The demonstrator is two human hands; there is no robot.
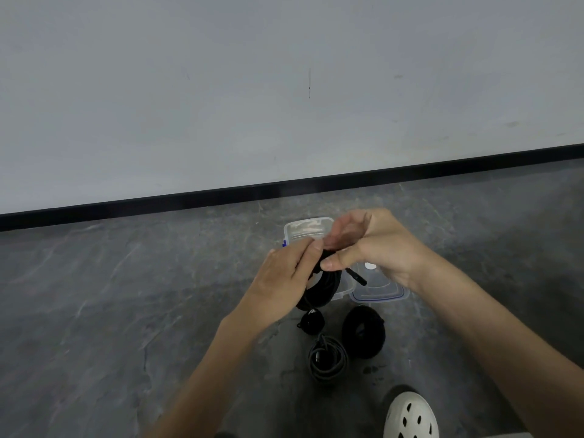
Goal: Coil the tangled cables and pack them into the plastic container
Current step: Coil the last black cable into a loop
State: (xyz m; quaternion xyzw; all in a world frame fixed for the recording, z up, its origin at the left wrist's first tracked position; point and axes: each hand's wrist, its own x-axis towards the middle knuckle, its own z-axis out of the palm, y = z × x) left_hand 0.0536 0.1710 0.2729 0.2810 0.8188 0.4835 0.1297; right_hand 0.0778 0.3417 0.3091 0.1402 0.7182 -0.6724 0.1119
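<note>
Both hands hold a black coiled cable (325, 287) in the air above the clear plastic container (305, 227). My left hand (284, 279) grips the coil's top from the left. My right hand (366, 248) pinches the cable at the coil's top, and a black plug end (357, 276) sticks out below its thumb. On the floor nearer to me lie three other coiled cables: a small black one (311, 322), a grey-black one (327, 361) and a thick black one (363, 331).
The container's clear lid (384, 294) with a blue rim lies on the grey floor right of the container. A white perforated shoe (410, 415) is at the bottom right. A white wall with a black skirting (221, 196) runs behind.
</note>
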